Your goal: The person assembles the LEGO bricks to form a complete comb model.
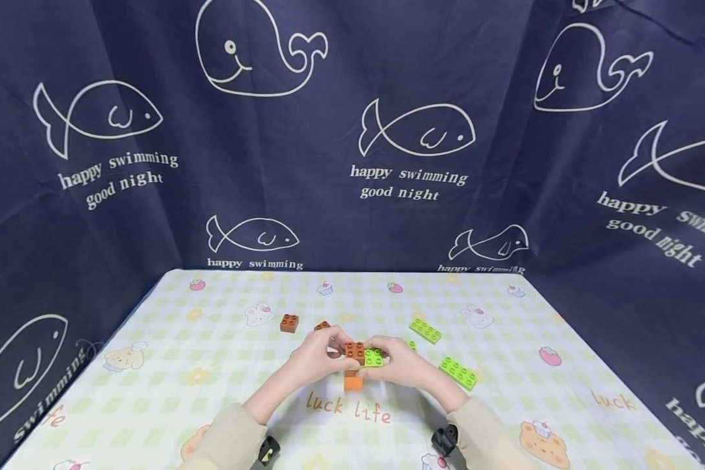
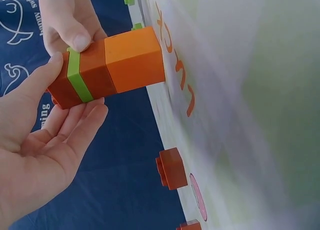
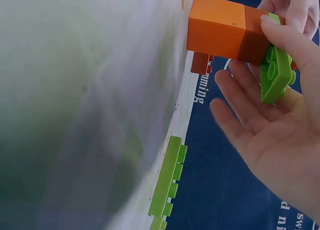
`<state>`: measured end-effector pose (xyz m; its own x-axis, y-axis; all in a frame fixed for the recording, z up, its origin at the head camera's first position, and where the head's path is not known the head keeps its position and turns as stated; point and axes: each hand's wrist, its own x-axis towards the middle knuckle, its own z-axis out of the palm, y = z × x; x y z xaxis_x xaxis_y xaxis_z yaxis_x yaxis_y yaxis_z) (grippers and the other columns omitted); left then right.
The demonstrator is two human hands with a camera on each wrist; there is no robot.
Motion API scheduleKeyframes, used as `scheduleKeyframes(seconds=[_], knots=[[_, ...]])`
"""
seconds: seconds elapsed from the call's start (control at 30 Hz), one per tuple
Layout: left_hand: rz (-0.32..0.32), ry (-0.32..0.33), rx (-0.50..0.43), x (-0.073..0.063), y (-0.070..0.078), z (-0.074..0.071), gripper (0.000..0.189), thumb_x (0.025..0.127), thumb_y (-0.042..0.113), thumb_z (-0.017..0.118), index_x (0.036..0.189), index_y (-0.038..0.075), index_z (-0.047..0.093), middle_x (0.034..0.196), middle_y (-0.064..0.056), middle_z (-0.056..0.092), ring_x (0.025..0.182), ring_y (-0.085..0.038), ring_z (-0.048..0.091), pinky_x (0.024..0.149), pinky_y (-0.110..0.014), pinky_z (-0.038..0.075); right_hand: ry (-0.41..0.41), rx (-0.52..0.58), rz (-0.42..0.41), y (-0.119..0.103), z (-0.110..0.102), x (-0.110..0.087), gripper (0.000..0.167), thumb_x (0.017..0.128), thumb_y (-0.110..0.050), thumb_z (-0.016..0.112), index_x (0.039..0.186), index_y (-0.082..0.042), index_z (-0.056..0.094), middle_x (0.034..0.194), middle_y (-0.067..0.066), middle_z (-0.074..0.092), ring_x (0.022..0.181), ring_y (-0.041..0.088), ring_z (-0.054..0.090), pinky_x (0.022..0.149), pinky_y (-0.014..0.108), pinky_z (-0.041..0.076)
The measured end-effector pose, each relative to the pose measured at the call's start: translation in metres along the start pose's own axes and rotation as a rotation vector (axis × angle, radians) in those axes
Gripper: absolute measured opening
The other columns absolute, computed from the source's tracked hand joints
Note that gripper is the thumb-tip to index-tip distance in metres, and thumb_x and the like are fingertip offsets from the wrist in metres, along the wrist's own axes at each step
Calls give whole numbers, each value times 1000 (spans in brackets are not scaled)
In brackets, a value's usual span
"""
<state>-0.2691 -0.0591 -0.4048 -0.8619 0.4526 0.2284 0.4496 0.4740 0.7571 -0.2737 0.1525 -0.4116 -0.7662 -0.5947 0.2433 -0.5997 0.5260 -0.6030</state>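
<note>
A stack of toy building bricks stands on the table between both hands. Its bottom is an orange block [image 2: 134,59], with a reddish-brown brick [image 2: 97,68] above it. On that lies a thin green brick [image 3: 276,75], jutting out towards the right hand. Another reddish-brown brick [image 1: 355,352] sits on top, covering the green one's left part. My left hand [image 1: 324,354] holds this top brick between thumb and fingers. My right hand [image 1: 392,358] pinches the green brick, its thumb also near the lower brown brick; the other fingers spread loosely.
Two brown bricks lie beyond the left hand, one [image 1: 289,323] in full view and one [image 1: 322,326] partly hidden. Green bricks lie to the right, a farther one [image 1: 425,330] and a nearer one [image 1: 457,372]. Another green piece [image 1: 411,344] peeks out behind the right hand.
</note>
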Motion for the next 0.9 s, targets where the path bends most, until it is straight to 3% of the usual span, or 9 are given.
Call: scheduleKeyframes(seconds=[0.2,0.57,0.9], knots=[[8,-7,7,1,0,0,26,79,28,76,95,14,61,90,5,64,89,-13,62,75,-18,53,13,-34,-31,0,0,-2,43,78,-33,74,111,-7,64,103,2,68,93,14,62,83,30,52],[4,-5,21,-2,1,-2,26,78,30,76,93,16,60,90,6,64,88,-14,63,73,-21,52,-9,-16,93,2,-9,-11,57,75,-32,77,122,-5,59,120,9,63,104,23,61,91,38,51],[-4,-2,9,-2,0,0,27,79,30,76,95,15,60,91,5,64,90,-14,62,74,-19,52,-1,-35,85,12,-18,-22,47,80,-22,73,118,1,60,109,15,65,98,30,63,89,42,52]])
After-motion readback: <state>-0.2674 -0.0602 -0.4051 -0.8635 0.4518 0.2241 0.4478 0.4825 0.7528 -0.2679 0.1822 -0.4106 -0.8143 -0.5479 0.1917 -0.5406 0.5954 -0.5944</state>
